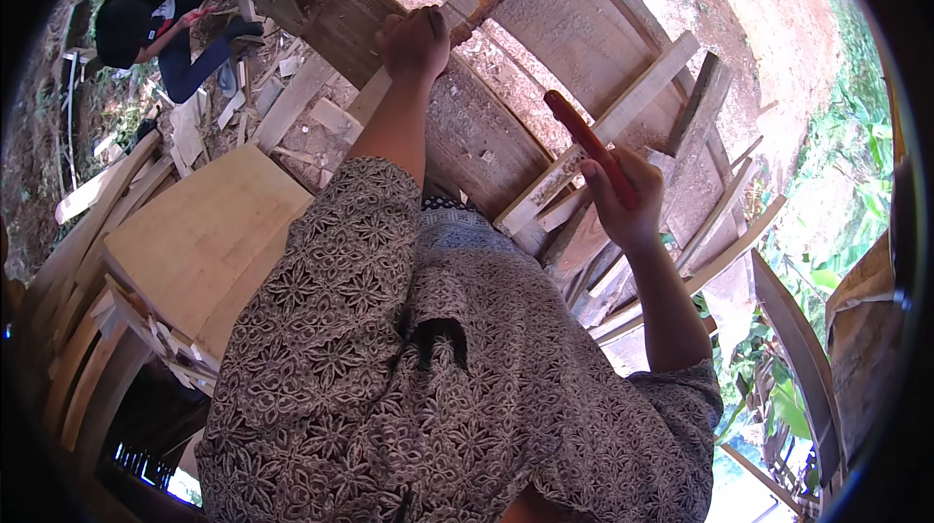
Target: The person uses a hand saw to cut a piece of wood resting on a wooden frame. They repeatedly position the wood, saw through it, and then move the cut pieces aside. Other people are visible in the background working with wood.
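Note:
My left hand (416,44) is closed around a pale wood piece (469,0) with a rough, reddish-brown, bark-like end. It is above the thick, weathered planks (341,5) of the work surface. Off to the right, my right hand (630,200) grips a slim red stick-like tool (590,142) with a dark rounded tip pointing up and to the left. The lower end of that tool sits inside my palm, and its exact kind cannot be made out. The two hands are well apart, and the red tool does not touch the wood piece.
A co-worker (146,22) in dark clothes sits at the upper left among wood scraps. A broad pale board (209,231) lies left of me. Several loose slats (647,95) stick out on the right, near a wide plank (545,12). Green plants (793,406) grow beyond.

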{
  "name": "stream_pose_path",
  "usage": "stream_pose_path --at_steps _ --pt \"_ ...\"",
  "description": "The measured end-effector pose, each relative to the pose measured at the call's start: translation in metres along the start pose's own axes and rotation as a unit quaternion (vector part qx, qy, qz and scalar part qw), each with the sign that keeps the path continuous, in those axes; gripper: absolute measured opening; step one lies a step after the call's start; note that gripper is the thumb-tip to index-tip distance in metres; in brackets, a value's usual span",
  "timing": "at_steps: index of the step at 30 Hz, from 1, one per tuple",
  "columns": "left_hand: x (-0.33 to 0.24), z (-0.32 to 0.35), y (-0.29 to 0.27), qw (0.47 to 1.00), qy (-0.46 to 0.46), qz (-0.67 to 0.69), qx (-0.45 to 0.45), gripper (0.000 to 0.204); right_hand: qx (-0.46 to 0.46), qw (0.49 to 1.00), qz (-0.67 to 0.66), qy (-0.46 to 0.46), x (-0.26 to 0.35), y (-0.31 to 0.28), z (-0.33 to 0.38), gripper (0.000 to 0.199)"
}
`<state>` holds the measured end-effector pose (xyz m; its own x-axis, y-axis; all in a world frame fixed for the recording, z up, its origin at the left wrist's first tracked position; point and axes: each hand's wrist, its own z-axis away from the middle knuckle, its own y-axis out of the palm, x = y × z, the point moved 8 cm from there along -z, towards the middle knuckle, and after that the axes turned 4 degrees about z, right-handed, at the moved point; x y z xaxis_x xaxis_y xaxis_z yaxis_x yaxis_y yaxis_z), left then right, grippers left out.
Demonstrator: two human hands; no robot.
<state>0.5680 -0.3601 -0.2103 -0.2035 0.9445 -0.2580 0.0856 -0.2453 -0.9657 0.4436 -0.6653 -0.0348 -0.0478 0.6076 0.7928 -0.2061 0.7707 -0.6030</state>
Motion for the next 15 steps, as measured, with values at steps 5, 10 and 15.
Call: stream_pose_path --at_steps 5,10,15 --pt "0.0 -0.002 0.004 1.0 -0.004 -0.017 0.013 0.051 0.009 1.0 -0.014 0.009 -0.004 0.0 0.004 0.03" --pt "0.0 -0.003 0.005 1.0 0.002 -0.018 0.002 0.051 0.012 0.999 -0.011 0.029 -0.009 -0.005 0.012 0.031" --pt "-0.004 -0.003 0.001 1.0 0.012 -0.013 0.002 0.05 0.023 0.999 0.002 0.033 -0.001 -0.01 0.021 0.03"
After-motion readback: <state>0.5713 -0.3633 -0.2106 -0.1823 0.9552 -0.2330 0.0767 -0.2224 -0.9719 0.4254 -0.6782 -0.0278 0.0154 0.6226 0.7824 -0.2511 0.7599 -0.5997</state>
